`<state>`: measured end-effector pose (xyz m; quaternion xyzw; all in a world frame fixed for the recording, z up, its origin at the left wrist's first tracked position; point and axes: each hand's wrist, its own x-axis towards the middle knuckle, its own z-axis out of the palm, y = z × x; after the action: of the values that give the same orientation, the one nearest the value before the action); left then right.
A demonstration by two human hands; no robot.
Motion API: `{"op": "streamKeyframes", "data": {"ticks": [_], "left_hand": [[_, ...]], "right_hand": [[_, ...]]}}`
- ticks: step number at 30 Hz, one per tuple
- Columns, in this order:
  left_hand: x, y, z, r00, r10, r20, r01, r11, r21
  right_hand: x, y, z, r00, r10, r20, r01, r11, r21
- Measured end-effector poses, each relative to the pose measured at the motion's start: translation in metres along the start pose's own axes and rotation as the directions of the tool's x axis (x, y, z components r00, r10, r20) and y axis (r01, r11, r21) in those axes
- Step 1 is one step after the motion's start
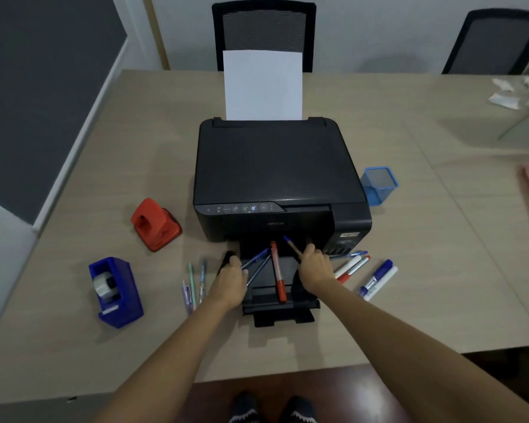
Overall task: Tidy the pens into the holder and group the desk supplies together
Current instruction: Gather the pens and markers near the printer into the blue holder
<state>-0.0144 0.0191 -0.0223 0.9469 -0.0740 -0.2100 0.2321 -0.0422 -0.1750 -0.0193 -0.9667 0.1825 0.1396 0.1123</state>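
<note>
Two arms outstretched — left hand (231,277) grip pinching blue pens (255,264) | right hand (315,268) pinching pen (291,246)

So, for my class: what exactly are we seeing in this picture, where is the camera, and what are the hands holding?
The one picture comes from a camera worn on a person's head, looking down at their own bare arms. No robot here. On the desk sits a black printer with paper. The left hand closes on blue pens on the printer's tray; the right hand holds one pen. A red marker lies between them. Around lie more pens, a red hole punch, a blue tape dispenser and an empty blue mesh holder.
</note>
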Motion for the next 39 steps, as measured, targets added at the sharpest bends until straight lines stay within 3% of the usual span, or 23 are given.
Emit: {"op": "streamKeyframes", "data": {"ticks": [3,7,13,15,17,20,22,24,27,29,32,35,39], "left_hand": [[-0.009,-0.003,0.007,0.999,0.019,0.026,-0.019,1.0,-0.003],[-0.01,-0.009,0.013,1.0,0.02,0.019,-0.021,0.997,0.07],[-0.026,-0.035,-0.008,0.993,-0.113,0.042,0.106,0.985,0.134],[-0.037,-0.046,-0.02,0.994,-0.092,0.061,0.087,0.993,0.081],[-0.046,-0.049,-0.038,0.99,-0.042,0.137,0.053,0.995,-0.082],[-0.055,-0.033,-0.076,0.97,0.034,0.241,0.013,0.982,-0.189],[-0.059,-0.004,-0.101,0.92,0.1,0.378,-0.017,0.976,-0.217],[-0.06,0.039,-0.124,0.865,0.17,0.471,-0.044,0.963,-0.266],[-0.046,0.121,-0.14,0.859,0.276,0.432,-0.123,0.929,-0.348],[-0.026,0.176,-0.141,0.865,0.329,0.378,-0.188,0.912,-0.364],[0.018,0.261,-0.122,0.885,0.36,0.296,-0.303,0.927,-0.222],[0.062,0.335,-0.092,0.923,0.3,0.239,-0.296,0.954,-0.056],[0.124,0.387,-0.05,0.969,0.176,0.176,-0.201,0.97,0.137]], "right_hand": [[-0.014,-0.012,0.004,0.998,0.047,0.039,-0.054,0.975,0.218],[-0.024,-0.039,0.018,0.994,0.08,0.074,-0.101,0.931,0.352],[-0.017,-0.052,0.023,0.978,0.138,0.156,-0.152,0.985,0.08],[-0.02,-0.049,0.016,0.978,0.08,0.194,-0.085,0.996,0.019],[-0.028,-0.036,0.001,0.969,-0.006,0.247,-0.012,0.997,0.07],[-0.052,0.002,-0.036,0.894,-0.168,0.415,-0.007,0.921,0.389],[-0.068,0.038,-0.073,0.787,-0.285,0.547,-0.147,0.774,0.615],[-0.075,0.076,-0.113,0.73,-0.382,0.567,-0.229,0.645,0.729],[-0.061,0.142,-0.165,0.796,-0.396,0.458,-0.25,0.474,0.844],[-0.038,0.177,-0.187,0.864,-0.299,0.405,-0.239,0.465,0.852],[0.009,0.219,-0.205,0.919,-0.148,0.365,-0.251,0.493,0.833],[0.059,0.239,-0.216,0.928,-0.076,0.365,-0.272,0.532,0.802],[0.116,0.248,-0.217,0.886,-0.061,0.46,-0.344,0.578,0.74]]}}
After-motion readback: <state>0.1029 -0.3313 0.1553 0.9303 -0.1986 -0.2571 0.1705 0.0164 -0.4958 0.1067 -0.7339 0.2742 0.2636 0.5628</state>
